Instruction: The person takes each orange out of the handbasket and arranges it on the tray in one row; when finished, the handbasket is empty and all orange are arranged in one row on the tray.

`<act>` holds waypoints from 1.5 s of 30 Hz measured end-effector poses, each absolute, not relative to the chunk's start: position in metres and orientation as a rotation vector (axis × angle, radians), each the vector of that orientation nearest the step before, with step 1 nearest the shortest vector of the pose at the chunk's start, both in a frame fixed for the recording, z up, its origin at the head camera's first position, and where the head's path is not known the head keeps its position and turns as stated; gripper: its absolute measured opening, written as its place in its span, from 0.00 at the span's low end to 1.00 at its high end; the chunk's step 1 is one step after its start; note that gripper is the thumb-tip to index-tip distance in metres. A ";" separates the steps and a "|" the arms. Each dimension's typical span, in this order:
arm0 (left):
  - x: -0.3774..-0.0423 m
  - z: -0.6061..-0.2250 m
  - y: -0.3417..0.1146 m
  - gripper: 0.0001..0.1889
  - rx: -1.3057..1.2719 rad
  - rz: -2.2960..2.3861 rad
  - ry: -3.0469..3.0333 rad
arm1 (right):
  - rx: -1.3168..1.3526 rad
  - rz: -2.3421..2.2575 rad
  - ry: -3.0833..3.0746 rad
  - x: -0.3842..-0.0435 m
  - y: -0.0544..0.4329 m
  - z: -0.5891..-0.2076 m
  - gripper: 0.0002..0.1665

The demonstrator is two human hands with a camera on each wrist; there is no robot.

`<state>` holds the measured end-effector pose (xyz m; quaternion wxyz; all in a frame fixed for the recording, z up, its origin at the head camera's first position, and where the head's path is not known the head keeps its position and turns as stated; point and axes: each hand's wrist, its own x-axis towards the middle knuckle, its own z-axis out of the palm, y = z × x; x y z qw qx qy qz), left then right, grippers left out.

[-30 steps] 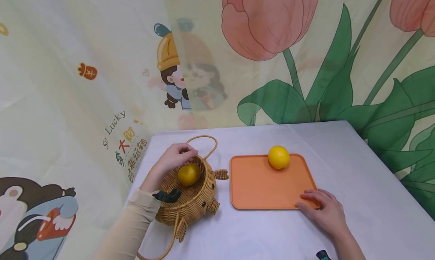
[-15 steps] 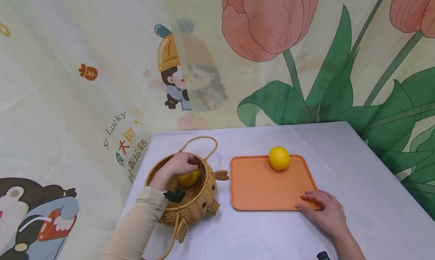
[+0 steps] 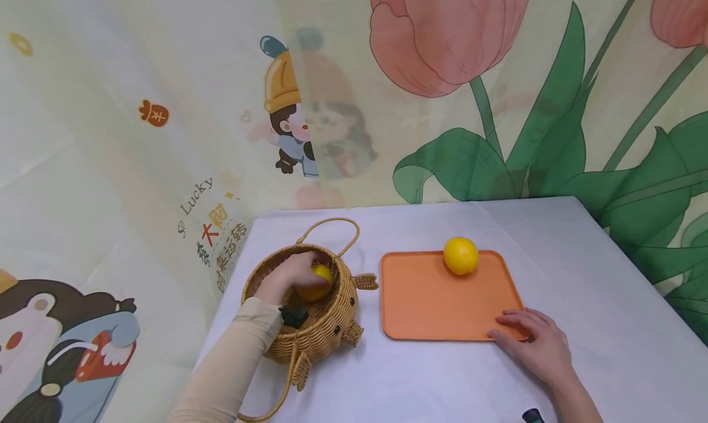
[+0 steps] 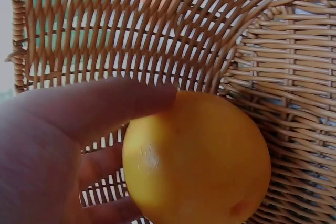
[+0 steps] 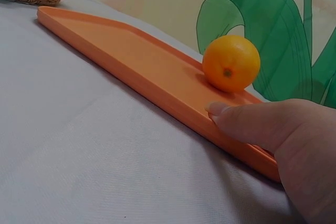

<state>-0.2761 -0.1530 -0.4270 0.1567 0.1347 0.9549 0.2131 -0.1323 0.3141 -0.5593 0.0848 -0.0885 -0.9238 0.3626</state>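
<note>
My left hand (image 3: 292, 274) reaches down inside a wicker basket (image 3: 318, 341) with a fish-like shape. In the left wrist view its thumb lies along the upper side of an orange (image 4: 205, 156), while the other fingers curl behind the fruit. My right hand (image 3: 541, 347) holds the near right corner of an orange tray (image 3: 434, 306), thumb at the front rim and fingers over the right edge. Another orange (image 5: 231, 65) sits on the tray by its far rim.
The basket's handles (image 3: 332, 219) loop out at the back and the front. White cloth (image 3: 442, 380) covers the table, and a printed curtain (image 3: 343, 122) hangs behind and along the left side. A dark strap end (image 3: 532, 415) shows beside the right forearm.
My left hand has gone down from the basket's rim into it and has taken hold of the orange there. The right hand stays at the tray's corner. The head view has shifted slightly.
</note>
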 end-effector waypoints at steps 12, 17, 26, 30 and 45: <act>-0.278 -0.434 -0.152 0.37 0.304 0.634 2.582 | -0.287 1.090 -2.741 -0.133 0.314 -0.563 0.30; -0.278 -0.433 -0.152 0.38 0.280 0.685 2.520 | -0.266 1.090 -2.729 -0.133 0.314 -0.562 0.29; -0.275 -0.429 -0.151 0.31 0.277 0.720 2.496 | -0.257 1.074 -2.715 -0.134 0.314 -0.564 0.27; -0.274 -0.429 -0.152 0.32 0.286 0.684 2.520 | -0.267 1.081 -2.718 -0.134 0.314 -0.564 0.27; -0.274 -0.429 -0.152 0.35 0.285 0.650 2.563 | -0.273 1.081 -2.745 -0.135 0.314 -0.561 0.28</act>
